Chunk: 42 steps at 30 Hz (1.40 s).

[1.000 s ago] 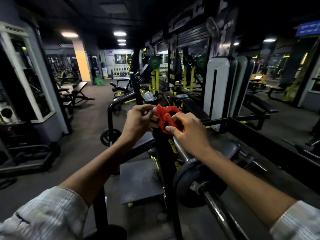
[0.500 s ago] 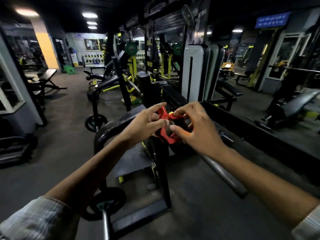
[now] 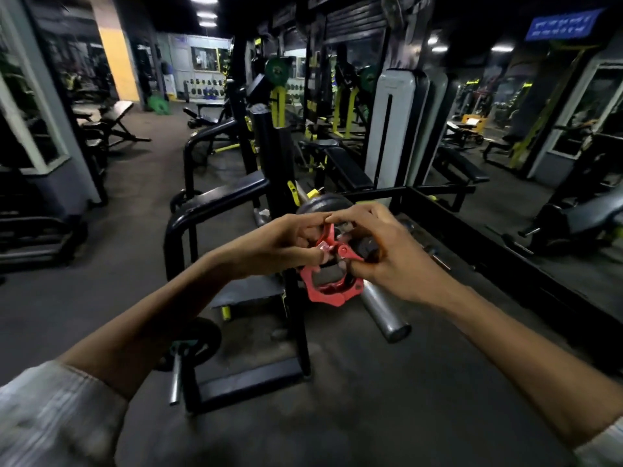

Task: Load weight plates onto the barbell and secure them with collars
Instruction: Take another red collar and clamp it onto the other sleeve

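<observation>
A red collar [image 3: 328, 293] sits around the barbell sleeve [image 3: 384, 313], whose grey end points toward me and to the right. My left hand [image 3: 286, 246] pinches the collar's upper left part and lever. My right hand [image 3: 387, 251] grips the collar from the right, fingers curled over its top. Just behind my hands a black weight plate [image 3: 318, 205] sits on the bar, mostly hidden. The bar rests on the black upright of the bench rack [image 3: 281, 170].
Low on the left a second bar [image 3: 175, 375] with a small black plate [image 3: 202, 342] lies by the rack's base. A black curved frame [image 3: 215, 203] stands left of the rack. A bench pad [image 3: 347, 166], white machine towers and mirrors fill the back and right.
The view has swung left and down across the rack. Both hands have kept hold of the red collar; it now sits lower, around the sleeve's end.
</observation>
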Available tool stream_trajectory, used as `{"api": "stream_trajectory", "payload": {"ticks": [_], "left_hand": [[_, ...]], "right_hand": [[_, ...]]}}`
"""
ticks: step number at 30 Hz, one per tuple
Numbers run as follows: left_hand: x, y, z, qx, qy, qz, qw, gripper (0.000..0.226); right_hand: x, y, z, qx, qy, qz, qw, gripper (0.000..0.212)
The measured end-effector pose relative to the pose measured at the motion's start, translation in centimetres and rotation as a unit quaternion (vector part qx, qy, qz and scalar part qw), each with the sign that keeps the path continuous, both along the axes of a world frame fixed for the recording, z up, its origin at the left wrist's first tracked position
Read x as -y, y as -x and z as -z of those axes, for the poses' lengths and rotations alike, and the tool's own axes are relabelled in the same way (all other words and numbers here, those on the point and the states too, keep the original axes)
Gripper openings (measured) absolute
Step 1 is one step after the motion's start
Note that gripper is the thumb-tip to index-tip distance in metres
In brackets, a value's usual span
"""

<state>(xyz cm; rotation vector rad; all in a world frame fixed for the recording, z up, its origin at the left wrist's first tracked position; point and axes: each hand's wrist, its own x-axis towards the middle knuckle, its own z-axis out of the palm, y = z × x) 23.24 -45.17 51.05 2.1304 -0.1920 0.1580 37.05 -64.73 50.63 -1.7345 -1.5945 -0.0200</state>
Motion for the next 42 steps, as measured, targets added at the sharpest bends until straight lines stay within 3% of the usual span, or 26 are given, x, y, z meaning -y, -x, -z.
{"api": "stream_trajectory", "payload": {"ticks": [5,9,14,20,24,32,37,42], "left_hand": [[5.7,-2.0,1.7,-0.009,0.002,-0.051,0.999,0.06],[10.4,-2.6,3.5,0.018,0.028,-0.151,0.988,0.056],[15.9,-1.8,7.4,0.03,0.033,-0.265,0.963,0.046],[18.7,-1.7,12.6,0.032,0.071,-0.347,0.935,0.054],[19.5,-2.3,13.6,0.062,0.014,-0.368,0.928,0.052],[19.8,-2.4,15.8,0.091,0.0,-0.348,0.933,0.055],[17.8,-3.6,16.1,0.104,0.017,-0.36,0.927,0.053],[15.4,-5.8,16.2,0.105,0.096,-0.399,0.906,0.051]], "right_hand": [[4.2,-4.0,1.9,-0.051,-0.002,-0.056,0.997,0.063],[7.6,-6.4,3.3,-0.072,-0.002,-0.085,0.994,0.061],[10.5,-8.6,6.6,-0.12,-0.005,-0.077,0.99,0.063],[11.5,-8.2,11.5,-0.114,-0.013,-0.064,0.991,0.064],[11.9,-8.2,12.6,-0.127,-0.026,-0.056,0.99,0.064],[13.1,-8.5,13.7,-0.179,-0.015,-0.08,0.98,0.062],[10.9,-9.9,14.1,-0.257,-0.021,-0.072,0.963,0.052],[7.9,-10.2,14.1,-0.244,-0.054,0.007,0.968,0.055]]}}
